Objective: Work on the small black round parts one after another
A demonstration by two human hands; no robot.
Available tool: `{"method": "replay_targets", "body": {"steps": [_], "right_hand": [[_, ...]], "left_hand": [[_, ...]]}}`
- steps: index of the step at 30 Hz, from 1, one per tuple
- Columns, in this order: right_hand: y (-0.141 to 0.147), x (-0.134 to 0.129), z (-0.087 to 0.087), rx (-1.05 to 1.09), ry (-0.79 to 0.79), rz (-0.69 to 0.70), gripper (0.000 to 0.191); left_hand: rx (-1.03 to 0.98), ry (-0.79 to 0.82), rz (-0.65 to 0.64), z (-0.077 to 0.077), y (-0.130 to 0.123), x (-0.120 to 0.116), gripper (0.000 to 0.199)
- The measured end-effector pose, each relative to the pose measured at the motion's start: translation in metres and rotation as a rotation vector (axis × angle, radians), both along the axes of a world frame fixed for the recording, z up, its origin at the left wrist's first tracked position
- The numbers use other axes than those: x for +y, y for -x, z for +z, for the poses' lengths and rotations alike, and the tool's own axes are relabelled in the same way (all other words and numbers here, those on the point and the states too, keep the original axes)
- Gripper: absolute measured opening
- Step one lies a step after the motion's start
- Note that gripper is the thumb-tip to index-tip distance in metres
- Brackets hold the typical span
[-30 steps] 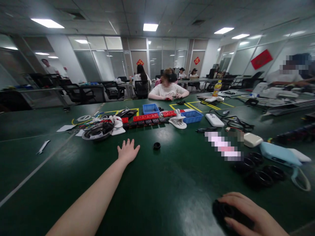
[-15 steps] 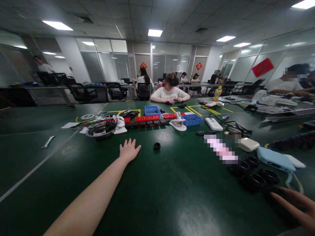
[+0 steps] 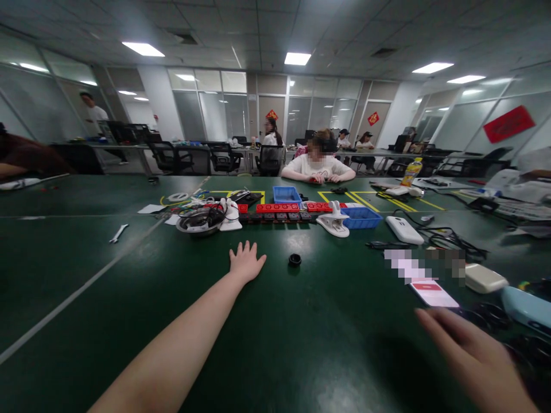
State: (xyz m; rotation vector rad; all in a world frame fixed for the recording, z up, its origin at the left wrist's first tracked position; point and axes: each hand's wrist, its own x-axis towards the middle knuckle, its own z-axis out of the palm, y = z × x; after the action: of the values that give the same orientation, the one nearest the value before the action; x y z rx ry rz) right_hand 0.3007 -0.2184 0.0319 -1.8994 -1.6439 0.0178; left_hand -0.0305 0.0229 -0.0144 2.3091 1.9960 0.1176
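Observation:
My left hand (image 3: 247, 264) lies flat on the green table (image 3: 301, 344), fingers spread, holding nothing. Just right of it, a small black ring-shaped part (image 3: 295, 260) rests on the table, apart from the fingertips. On the right side, my right hand (image 3: 473, 350) is above the table, blurred by motion; its grip cannot be made out, and no object shows in it. Several round black parts (image 3: 493, 315) sit beyond and beside this hand, partly hidden by it. A pink and white card (image 3: 434, 293) lies just past its fingertips.
Across the middle stand a red and black strip (image 3: 278, 207), blue baskets (image 3: 361, 218), a white clip stand (image 3: 333, 221) and a metal bowl with cables (image 3: 200, 223). A wrench (image 3: 118, 233) lies left. White and blue devices and cables lie right. A person (image 3: 318, 163) sits opposite.
My right hand has moved left, away from the round black parts. The camera view has turned slightly left. My left hand stays flat beside the small black part.

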Motion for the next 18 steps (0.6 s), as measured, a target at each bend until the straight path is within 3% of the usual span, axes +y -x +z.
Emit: {"method": "replay_targets", "body": {"steps": [3,6,9,13,18], "right_hand": [[0.068,0.069,0.006,0.119,0.183,0.237,0.033],[0.12,0.138,-0.002,-0.032,0.139,0.207,0.048],[0.149,0.182,-0.016,-0.229,0.137,0.129,0.054],[0.162,0.193,-0.025,-0.357,0.177,0.175,0.028],[0.152,0.144,-0.024,-0.41,0.173,0.307,0.021]], "left_hand": [[-0.004,0.001,0.0,0.0,0.001,0.0,0.064],[-0.012,0.0,-0.001,0.0,0.002,0.001,0.064],[-0.022,-0.001,0.001,0.0,0.003,0.003,0.064],[-0.027,-0.002,0.005,-0.001,0.002,0.004,0.064],[-0.03,0.004,0.001,-0.001,0.002,0.006,0.064]]}}
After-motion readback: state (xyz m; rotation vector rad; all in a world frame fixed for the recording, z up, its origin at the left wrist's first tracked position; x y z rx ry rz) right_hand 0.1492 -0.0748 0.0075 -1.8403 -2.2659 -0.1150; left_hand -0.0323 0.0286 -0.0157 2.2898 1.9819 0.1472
